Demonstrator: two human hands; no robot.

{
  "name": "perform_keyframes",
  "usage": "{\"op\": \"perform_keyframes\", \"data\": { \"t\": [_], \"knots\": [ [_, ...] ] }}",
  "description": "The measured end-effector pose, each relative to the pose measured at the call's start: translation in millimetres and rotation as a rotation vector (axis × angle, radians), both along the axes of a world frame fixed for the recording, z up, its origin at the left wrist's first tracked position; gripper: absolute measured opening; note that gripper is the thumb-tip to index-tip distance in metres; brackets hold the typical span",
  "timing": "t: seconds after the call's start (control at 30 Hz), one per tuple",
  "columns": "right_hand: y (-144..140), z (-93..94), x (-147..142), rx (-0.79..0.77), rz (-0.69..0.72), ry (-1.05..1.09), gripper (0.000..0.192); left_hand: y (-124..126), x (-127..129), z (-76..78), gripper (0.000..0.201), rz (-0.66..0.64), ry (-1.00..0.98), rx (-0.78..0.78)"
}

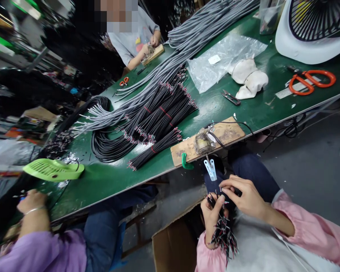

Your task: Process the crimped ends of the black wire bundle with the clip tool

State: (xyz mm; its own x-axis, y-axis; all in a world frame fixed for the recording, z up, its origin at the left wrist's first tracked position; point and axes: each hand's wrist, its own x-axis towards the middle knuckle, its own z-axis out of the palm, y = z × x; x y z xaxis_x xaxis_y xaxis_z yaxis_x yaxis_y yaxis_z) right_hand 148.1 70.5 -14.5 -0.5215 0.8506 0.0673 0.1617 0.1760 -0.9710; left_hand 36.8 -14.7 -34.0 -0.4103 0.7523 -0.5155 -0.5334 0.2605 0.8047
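Note:
My left hand [211,211] is closed around a bundle of short black cables [225,236] with red and white wire ends, which hangs below the palm. Close beside it, my right hand [246,196] pinches a thin wire end at the top of the bundle between thumb and forefinger. Something dark shows behind its curled fingers. Both hands are over my lap, below the table edge. Just above them a light-blue clothes peg [210,170] sticks out from a wooden board [229,130] carrying a lumpy, dirty fixture [203,142].
On the green table [257,109] lie tied black cable bundles [164,113], long grey cables [187,41], orange-handled scissors [311,81], snips [231,97] and a fan [314,49]. An open carton [172,245] stands below. Co-workers sit at left [45,245] and across [130,45].

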Motion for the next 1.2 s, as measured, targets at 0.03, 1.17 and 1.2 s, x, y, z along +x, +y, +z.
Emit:
{"op": "perform_keyframes", "data": {
  "t": [0.03, 1.17, 1.2],
  "knots": [
    [-1, -2.1, 1, -0.004, 0.002, 0.001, 0.014, 0, -1, -0.5, 0.037, 0.015, 0.0, -0.003],
    [57, -1.6, -55, -0.547, 0.128, 0.431, 0.058, 34, -32, 53.7, 0.012, -0.043, 0.655, 0.147],
    [58, -1.9, -54, -0.525, 0.089, 0.419, 0.057, 35, -32, 52.1, 0.012, -0.035, 0.673, 0.145]
  ]
}}
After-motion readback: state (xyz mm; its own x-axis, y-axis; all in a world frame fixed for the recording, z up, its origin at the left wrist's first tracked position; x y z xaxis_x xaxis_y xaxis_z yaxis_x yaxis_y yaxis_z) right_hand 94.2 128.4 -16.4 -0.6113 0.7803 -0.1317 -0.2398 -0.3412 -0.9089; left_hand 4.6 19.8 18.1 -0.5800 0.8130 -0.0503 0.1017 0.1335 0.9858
